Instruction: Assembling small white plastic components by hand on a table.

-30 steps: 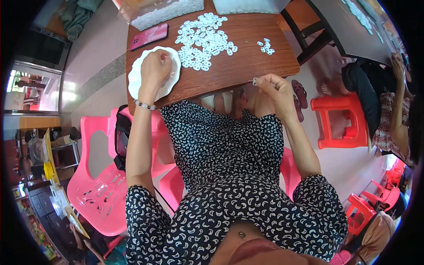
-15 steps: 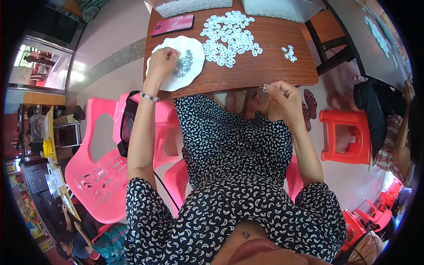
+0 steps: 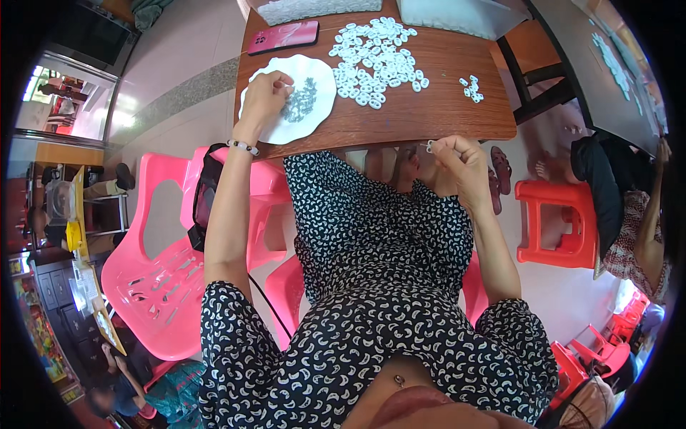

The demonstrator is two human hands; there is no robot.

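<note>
My left hand (image 3: 263, 101) is over the white wavy-edged plate (image 3: 323, 77), its fingertips pinched together at the side of a heap of small grey metal-looking pieces (image 3: 303, 101). Whatever sits between those fingertips is too small to make out. At the table's near edge, my right hand (image 3: 463, 166) pinches a small white oval plastic piece with holes (image 3: 430, 146) between thumb and forefinger. Many similar white pieces (image 3: 373, 63) lie in a loose pile right of the plate. A smaller group of white pieces (image 3: 472, 89) lies near the table's right side.
A pink phone (image 3: 284, 37) lies behind the plate on the brown wooden table (image 3: 400, 125). White containers (image 3: 457, 18) stand along the far edge. A pink chair (image 3: 153, 286) is at my left, a red stool (image 3: 556, 222) at my right. Other people sit around the room.
My left hand has shifted slightly, still beside the grey pieces, its fingers a little more curled. My right hand stays nearly in place with the white piece. The whole view has shifted slightly.
</note>
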